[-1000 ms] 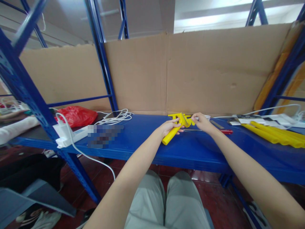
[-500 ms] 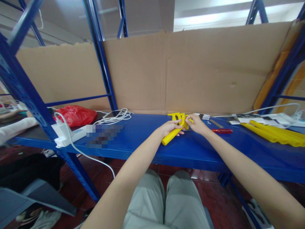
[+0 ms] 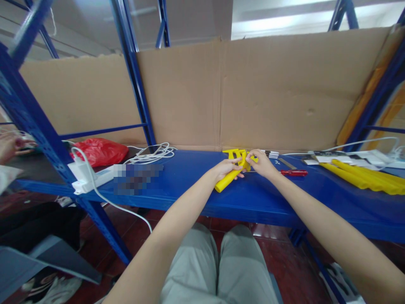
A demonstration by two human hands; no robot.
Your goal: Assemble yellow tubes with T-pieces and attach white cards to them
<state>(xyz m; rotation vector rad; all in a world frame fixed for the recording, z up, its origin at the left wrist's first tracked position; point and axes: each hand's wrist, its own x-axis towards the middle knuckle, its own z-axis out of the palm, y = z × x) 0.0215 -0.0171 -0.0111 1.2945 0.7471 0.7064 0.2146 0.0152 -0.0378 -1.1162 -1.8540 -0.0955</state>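
While the left hand (image 3: 225, 167) wraps around a yellow tube (image 3: 222, 184), the right hand (image 3: 262, 163) is bent in close beside the tube's far end, thumb and forefinger curled toward each other. The left grip is clamped on the tube; whether the right grip pinches anything, I cannot tell, as what lies between its fingertips is too small to make out. The tube is held at a slant above the blue tabletop (image 3: 186, 181), its near end pointing toward the person and to the left. Just behind the hands, flat yellow pieces (image 3: 232, 152) lie near the back edge.

Right of the right hand, a screwdriver with a red handle (image 3: 294, 172) lies on the tabletop, its shaft running toward the hands. Behind it are a thin metal strip (image 3: 287, 164) and a row of small white and black pieces (image 3: 271, 154). Farther right, several more yellow tubes (image 3: 357, 177) lie side by side, touching, next to some white papers (image 3: 343, 158).

On the left are a coiled white cable (image 3: 152, 157), a red plastic bag (image 3: 101, 152) and a white power strip (image 3: 98, 179) with a plug in it. A tall cardboard sheet (image 3: 284, 93) stands along the back. At the far left edge, past a blue post (image 3: 38, 114), another person's hand (image 3: 8, 145) shows, partly cut off.
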